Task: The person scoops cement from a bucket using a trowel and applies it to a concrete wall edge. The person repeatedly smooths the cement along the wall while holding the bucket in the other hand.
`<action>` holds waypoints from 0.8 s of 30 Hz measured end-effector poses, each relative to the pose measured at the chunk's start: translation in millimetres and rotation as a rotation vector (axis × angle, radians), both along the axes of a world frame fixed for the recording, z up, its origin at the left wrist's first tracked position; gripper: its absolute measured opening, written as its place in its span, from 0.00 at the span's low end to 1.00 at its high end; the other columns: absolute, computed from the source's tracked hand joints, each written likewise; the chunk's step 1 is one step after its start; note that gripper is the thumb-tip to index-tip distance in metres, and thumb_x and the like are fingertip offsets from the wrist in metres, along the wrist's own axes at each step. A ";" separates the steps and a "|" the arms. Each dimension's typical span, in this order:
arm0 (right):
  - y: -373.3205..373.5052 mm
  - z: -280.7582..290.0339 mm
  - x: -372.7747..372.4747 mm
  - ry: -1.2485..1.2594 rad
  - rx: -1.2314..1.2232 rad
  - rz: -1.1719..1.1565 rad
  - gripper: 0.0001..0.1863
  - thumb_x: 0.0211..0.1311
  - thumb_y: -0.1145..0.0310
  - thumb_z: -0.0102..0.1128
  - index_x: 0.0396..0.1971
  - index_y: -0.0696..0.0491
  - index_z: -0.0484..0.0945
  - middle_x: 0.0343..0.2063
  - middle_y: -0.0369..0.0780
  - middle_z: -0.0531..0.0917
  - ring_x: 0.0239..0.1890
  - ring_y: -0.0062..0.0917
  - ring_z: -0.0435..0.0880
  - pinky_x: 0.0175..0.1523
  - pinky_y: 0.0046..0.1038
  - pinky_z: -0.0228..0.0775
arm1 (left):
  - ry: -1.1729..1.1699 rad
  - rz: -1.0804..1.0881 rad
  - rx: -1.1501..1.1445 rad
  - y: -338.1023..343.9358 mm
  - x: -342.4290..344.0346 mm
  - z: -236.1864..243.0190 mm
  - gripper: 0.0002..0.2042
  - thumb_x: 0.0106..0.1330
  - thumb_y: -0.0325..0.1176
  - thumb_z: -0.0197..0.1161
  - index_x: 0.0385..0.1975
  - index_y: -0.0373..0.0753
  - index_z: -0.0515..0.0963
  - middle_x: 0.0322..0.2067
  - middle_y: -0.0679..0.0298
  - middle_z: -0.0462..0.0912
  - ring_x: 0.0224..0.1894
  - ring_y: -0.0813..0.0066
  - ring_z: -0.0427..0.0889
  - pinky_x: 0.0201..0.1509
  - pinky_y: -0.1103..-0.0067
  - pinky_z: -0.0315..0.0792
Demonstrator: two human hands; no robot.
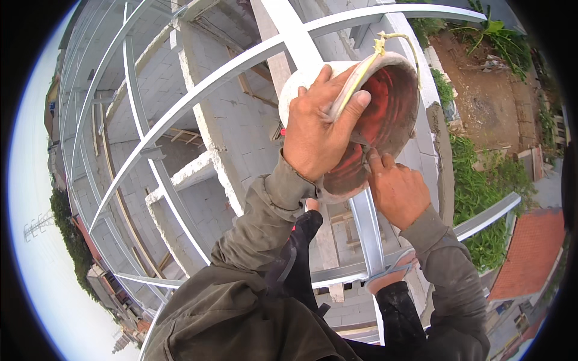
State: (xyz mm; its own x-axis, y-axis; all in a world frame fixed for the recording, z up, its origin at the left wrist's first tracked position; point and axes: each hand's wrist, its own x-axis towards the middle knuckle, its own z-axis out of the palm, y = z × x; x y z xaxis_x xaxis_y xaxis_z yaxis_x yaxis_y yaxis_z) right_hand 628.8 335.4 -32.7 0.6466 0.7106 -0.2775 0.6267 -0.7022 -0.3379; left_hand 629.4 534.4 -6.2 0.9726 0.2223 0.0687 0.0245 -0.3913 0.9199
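Observation:
A bucket (388, 111) with a red inside, smeared with grey dried mortar, is tipped so its mouth faces me. A yellowish cord handle (361, 73) is knotted at its far rim. My left hand (319, 123) holds the bucket near its left rim, thumb over the edge and fingers spread along the pale outer wall. My right hand (400, 188) is closed at the near right part of the mouth. Its fingertips pinch something small and greyish against the inside, too hidden to name.
Below the bucket runs a metal roof beam (366, 225), with curved metal purlins (198, 90) crossing the frame. My sandalled foot (391, 278) rests up on the framing. Block walls (201, 120) and rooms lie far below. Green plants (475, 204) and a red tiled roof (530, 253) stand at right.

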 end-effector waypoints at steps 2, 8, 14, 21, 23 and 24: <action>3.7 -5.8 24.3 -0.029 -0.078 -0.395 0.18 0.70 0.64 0.56 0.52 0.60 0.80 0.41 0.51 0.85 0.35 0.47 0.89 0.40 0.50 0.81 | -0.095 -0.048 0.176 -27.3 -3.7 -9.1 0.23 0.75 0.47 0.61 0.64 0.43 0.79 0.64 0.66 0.81 0.75 0.31 0.58 0.72 0.28 0.36; -8.2 -85.9 -36.2 0.138 -0.028 0.072 0.25 0.68 0.60 0.62 0.59 0.57 0.75 0.49 0.47 0.86 0.45 0.46 0.86 0.46 0.46 0.79 | -0.188 -0.032 0.125 -37.1 -15.5 -34.0 0.20 0.74 0.46 0.62 0.62 0.50 0.81 0.66 0.67 0.78 0.78 0.37 0.55 0.70 0.24 0.32; 3.5 -43.9 -23.5 0.984 0.287 -0.186 0.20 0.66 0.71 0.65 0.55 0.61 0.78 0.30 0.42 0.85 0.27 0.32 0.85 0.32 0.34 0.77 | -0.228 -0.013 -0.055 -8.2 -35.0 -31.3 0.18 0.72 0.42 0.66 0.60 0.50 0.83 0.67 0.68 0.78 0.79 0.39 0.53 0.74 0.30 0.27; 40.8 -52.3 -47.2 1.517 0.536 -0.526 0.18 0.68 0.72 0.67 0.55 0.59 0.79 0.19 0.30 0.74 0.15 0.13 0.69 0.20 0.19 0.62 | -0.180 0.364 -0.384 66.8 -102.0 -40.5 0.22 0.77 0.42 0.62 0.63 0.32 0.78 0.62 0.52 0.81 0.71 0.57 0.71 0.76 0.62 0.60; 41.6 -51.3 -54.5 1.561 0.542 -0.499 0.19 0.68 0.72 0.67 0.56 0.59 0.79 0.20 0.30 0.75 0.16 0.12 0.69 0.21 0.20 0.62 | -0.077 0.597 -0.516 76.3 -137.2 -55.0 0.24 0.80 0.44 0.59 0.62 0.28 0.77 0.59 0.52 0.82 0.64 0.68 0.76 0.68 0.74 0.68; 43.8 -46.3 -60.4 1.559 0.529 -0.484 0.19 0.68 0.72 0.68 0.56 0.59 0.79 0.20 0.30 0.74 0.16 0.12 0.69 0.22 0.20 0.62 | -0.070 0.705 -0.554 80.5 -157.9 -71.0 0.25 0.80 0.47 0.57 0.61 0.27 0.78 0.56 0.54 0.84 0.58 0.74 0.78 0.63 0.77 0.72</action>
State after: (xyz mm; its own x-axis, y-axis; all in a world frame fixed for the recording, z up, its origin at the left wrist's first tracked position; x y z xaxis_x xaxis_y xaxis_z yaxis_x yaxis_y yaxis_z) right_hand 568.5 379.2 -79.0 0.1815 0.7615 -0.6222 -0.7135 -0.3334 -0.6162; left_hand 471.4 615.0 -77.2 0.5958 0.7846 -0.1717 0.0277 0.1936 0.9807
